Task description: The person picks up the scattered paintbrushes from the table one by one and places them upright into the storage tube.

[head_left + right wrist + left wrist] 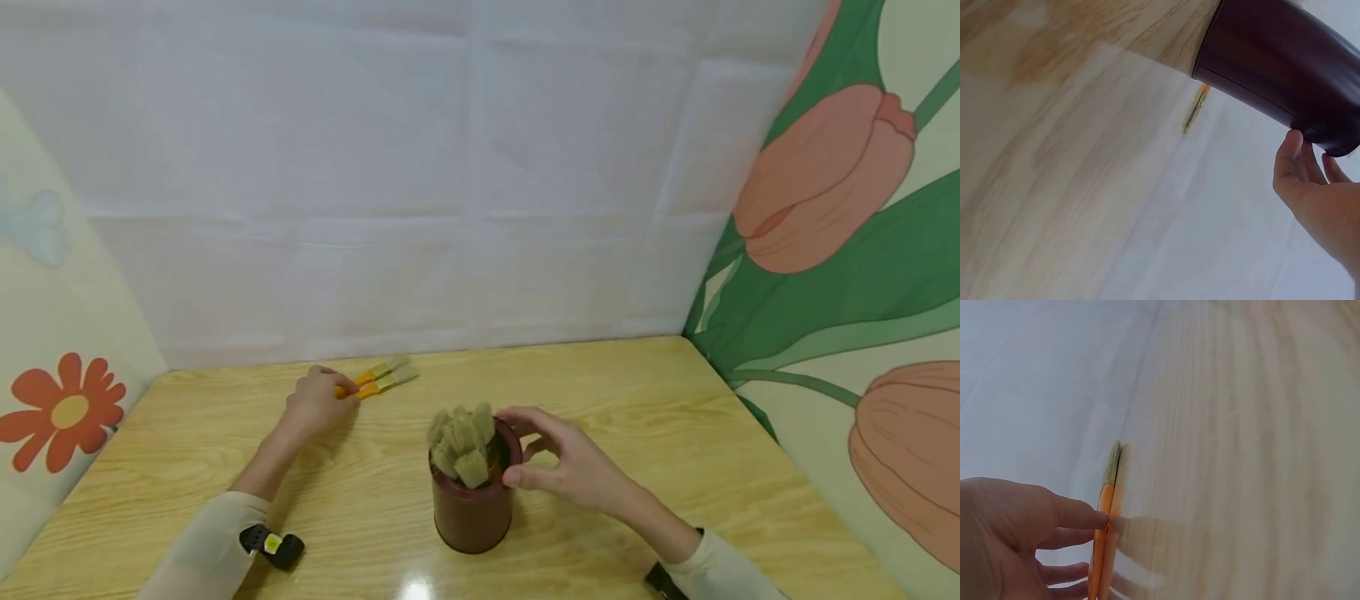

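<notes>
Two paintbrushes (378, 382) with orange handles and pale bristles lie side by side toward the back left of the table. My left hand (318, 404) pinches their handles; in the left wrist view its thumb lies against an orange handle (1105, 503). Nearer the front stands an upright dark brown cylindrical pot (472, 517), packed with several brushes, bristles (461, 442) up. My right hand (573, 467) holds the pot by its right side at the rim, thumb in front and fingers behind. In the right wrist view, its fingertips (1294, 139) touch the dark wall near the rim.
The wood-grain table (637, 400) ends at a white cloth backdrop (375, 208). Flower-printed panels (832, 317) stand at both sides. Each wrist wears a small black device (272, 546).
</notes>
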Action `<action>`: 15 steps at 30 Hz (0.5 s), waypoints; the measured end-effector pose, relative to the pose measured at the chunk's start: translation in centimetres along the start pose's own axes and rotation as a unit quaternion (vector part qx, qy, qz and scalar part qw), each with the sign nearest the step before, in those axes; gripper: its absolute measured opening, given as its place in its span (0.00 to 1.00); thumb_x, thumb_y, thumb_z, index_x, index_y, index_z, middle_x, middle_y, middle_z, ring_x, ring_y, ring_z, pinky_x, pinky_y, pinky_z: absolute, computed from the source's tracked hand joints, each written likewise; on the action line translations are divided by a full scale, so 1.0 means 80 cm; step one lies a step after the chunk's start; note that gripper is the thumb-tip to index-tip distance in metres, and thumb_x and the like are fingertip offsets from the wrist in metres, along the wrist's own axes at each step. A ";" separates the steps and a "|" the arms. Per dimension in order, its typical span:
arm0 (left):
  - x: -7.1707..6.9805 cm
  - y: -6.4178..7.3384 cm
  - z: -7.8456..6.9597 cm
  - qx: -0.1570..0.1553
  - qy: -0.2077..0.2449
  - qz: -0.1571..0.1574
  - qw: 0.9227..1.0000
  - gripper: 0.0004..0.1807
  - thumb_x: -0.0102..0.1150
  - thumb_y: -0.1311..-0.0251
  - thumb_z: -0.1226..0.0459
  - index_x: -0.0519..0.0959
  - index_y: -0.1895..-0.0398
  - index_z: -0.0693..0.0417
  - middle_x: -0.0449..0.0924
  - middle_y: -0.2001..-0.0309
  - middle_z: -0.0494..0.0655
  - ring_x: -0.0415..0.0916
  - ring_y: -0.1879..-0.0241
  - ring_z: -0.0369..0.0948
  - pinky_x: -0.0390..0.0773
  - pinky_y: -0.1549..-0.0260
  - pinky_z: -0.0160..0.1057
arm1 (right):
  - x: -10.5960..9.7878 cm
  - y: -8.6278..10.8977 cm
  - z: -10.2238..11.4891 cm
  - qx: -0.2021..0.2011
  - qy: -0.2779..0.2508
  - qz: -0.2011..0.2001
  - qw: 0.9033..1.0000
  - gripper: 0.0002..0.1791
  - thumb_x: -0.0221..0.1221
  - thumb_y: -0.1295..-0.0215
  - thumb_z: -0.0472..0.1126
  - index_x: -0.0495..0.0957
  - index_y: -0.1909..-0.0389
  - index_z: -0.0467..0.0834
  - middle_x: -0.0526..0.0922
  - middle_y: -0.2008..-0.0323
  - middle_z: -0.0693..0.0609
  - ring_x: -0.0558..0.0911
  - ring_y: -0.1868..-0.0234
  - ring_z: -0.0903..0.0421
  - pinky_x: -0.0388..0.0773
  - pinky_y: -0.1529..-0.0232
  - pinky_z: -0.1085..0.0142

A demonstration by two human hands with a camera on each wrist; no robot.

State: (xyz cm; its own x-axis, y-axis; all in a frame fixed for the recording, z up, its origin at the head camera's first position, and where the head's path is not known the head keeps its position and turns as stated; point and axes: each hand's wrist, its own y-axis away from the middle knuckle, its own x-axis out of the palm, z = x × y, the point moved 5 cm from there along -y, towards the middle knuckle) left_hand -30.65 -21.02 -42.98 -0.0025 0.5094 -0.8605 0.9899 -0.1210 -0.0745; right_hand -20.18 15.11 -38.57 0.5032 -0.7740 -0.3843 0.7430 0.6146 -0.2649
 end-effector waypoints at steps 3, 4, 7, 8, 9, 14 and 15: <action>0.002 0.001 0.000 0.004 -0.011 -0.013 1.000 0.10 0.66 0.35 0.63 0.86 0.57 0.60 0.66 0.40 0.72 0.64 0.44 0.73 0.69 0.57 0.72 | 0.000 0.001 -0.001 -0.002 0.000 -0.002 1.000 0.31 0.66 0.30 0.41 0.69 0.28 0.48 0.74 0.34 0.54 0.78 0.40 0.50 0.80 0.47 0.54; 0.002 0.002 -0.001 0.005 -0.015 -0.017 1.000 0.09 0.66 0.35 0.63 0.86 0.58 0.60 0.66 0.40 0.72 0.63 0.44 0.73 0.68 0.56 0.72 | 0.001 0.002 -0.001 -0.002 -0.001 -0.002 1.000 0.31 0.67 0.30 0.41 0.70 0.28 0.48 0.74 0.34 0.54 0.78 0.40 0.49 0.80 0.47 0.54; 0.002 0.002 0.000 0.003 -0.022 -0.031 0.999 0.07 0.68 0.37 0.64 0.86 0.59 0.59 0.65 0.40 0.71 0.62 0.43 0.71 0.64 0.53 0.71 | 0.002 0.002 -0.002 -0.001 -0.004 -0.001 1.000 0.31 0.66 0.30 0.42 0.70 0.28 0.50 0.74 0.34 0.54 0.77 0.39 0.49 0.80 0.47 0.54; 0.002 0.002 0.000 0.002 -0.023 -0.035 0.999 0.07 0.68 0.37 0.65 0.86 0.60 0.59 0.65 0.41 0.70 0.62 0.43 0.71 0.63 0.53 0.71 | 0.002 0.003 -0.002 -0.001 -0.004 -0.001 1.000 0.30 0.66 0.30 0.42 0.70 0.28 0.50 0.74 0.34 0.55 0.77 0.39 0.49 0.80 0.47 0.54; 0.001 0.002 -0.001 0.001 -0.022 -0.037 0.999 0.06 0.69 0.37 0.65 0.86 0.61 0.59 0.65 0.42 0.69 0.62 0.44 0.70 0.62 0.53 0.71 | 0.002 0.002 -0.002 -0.001 -0.005 -0.001 1.000 0.30 0.66 0.30 0.42 0.70 0.29 0.51 0.74 0.34 0.55 0.77 0.39 0.49 0.80 0.47 0.54; -0.002 0.003 -0.004 0.007 -0.033 -0.024 0.999 0.06 0.69 0.39 0.66 0.85 0.62 0.59 0.76 0.54 0.60 0.72 0.54 0.60 0.67 0.57 0.66 | 0.002 0.001 -0.001 -0.002 -0.001 -0.001 1.000 0.31 0.66 0.29 0.42 0.69 0.28 0.48 0.74 0.34 0.55 0.77 0.39 0.48 0.80 0.47 0.54; -0.002 0.003 -0.005 0.009 -0.032 -0.015 0.999 0.06 0.69 0.39 0.66 0.84 0.61 0.59 0.78 0.57 0.57 0.74 0.57 0.57 0.70 0.57 0.64 | 0.002 0.001 0.000 -0.002 0.000 -0.001 1.000 0.31 0.66 0.29 0.42 0.69 0.28 0.47 0.74 0.34 0.55 0.76 0.39 0.48 0.79 0.47 0.54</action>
State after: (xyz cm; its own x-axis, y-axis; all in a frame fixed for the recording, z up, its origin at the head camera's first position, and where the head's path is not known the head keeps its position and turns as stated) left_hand -30.34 -20.81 -42.69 -0.0420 0.4578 -0.8881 0.9865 -0.1219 -0.1095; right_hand -20.08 15.06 -38.67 0.5021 -0.7745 -0.3848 0.7415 0.6145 -0.2694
